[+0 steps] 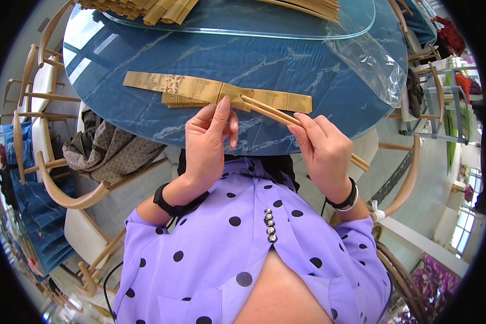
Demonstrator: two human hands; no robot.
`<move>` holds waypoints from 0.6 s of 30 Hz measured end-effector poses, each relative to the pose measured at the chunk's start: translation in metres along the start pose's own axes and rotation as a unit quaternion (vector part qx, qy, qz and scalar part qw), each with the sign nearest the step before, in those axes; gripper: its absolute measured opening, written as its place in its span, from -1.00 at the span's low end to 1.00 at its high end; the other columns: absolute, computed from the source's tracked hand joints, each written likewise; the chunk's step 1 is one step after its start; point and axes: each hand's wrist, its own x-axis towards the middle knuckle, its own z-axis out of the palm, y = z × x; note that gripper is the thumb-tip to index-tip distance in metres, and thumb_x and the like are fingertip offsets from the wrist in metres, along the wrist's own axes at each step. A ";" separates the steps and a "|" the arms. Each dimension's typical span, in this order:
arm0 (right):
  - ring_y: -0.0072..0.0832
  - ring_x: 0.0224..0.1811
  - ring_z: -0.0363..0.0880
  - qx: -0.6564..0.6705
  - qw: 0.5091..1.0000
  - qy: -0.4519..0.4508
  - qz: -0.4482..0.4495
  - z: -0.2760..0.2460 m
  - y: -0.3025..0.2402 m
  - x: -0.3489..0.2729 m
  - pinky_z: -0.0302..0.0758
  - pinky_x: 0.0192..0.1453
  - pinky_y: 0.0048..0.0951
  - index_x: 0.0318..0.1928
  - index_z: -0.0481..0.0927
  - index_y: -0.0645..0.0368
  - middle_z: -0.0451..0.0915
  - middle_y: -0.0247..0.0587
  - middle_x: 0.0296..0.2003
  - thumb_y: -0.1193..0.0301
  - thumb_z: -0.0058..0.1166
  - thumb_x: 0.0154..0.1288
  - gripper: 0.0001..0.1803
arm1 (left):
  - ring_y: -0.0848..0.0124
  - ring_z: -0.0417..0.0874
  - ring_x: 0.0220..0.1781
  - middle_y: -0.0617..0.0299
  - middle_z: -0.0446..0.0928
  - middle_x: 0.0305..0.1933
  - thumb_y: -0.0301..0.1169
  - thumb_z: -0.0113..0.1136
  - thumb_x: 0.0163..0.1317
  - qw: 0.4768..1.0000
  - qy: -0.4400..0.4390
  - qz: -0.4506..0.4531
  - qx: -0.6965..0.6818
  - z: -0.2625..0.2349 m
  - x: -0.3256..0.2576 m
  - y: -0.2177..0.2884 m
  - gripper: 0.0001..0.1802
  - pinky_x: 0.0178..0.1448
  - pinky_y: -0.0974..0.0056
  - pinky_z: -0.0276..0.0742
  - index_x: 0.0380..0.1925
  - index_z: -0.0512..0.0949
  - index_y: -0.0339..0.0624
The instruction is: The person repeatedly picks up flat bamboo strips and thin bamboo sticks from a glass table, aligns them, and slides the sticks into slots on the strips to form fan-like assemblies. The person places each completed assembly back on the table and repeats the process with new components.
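My left hand [208, 137] pinches the right end of a gold paper chopstick sleeve [167, 83] between thumb and fingers. Dark printing covers part of this flat sleeve, which stretches to the left above the table. My right hand [324, 151] is closed around a pair of wooden chopsticks [270, 110], slanting from lower right to upper left. Their tips meet the sleeve's right end beside my left thumb; whether they are inside its opening I cannot tell. Under the held sleeve, more gold sleeves [291, 101] lie on the blue marble-patterned table [200, 56].
A glass turntable [243, 29] at the far side carries a pile of gold sleeves [156, 9] and a bundle of chopsticks [313, 6]. A clear plastic bag [370, 67] lies at the right. Chairs [73, 200] surround the table, one with a brown patterned cloth [113, 151].
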 end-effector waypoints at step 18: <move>-0.36 -0.56 0.46 -0.027 0.999 -0.010 -0.014 0.012 -0.003 -0.005 0.40 -0.52 -0.34 0.00 0.68 0.30 0.41 -0.25 -0.52 0.33 0.29 0.35 -0.67 | 0.63 0.31 -0.55 0.39 0.43 -0.53 -0.26 0.16 0.53 1.000 -0.004 -0.010 -0.010 0.011 0.007 -0.001 -0.71 -0.46 0.46 0.22 -0.31 0.65 -0.23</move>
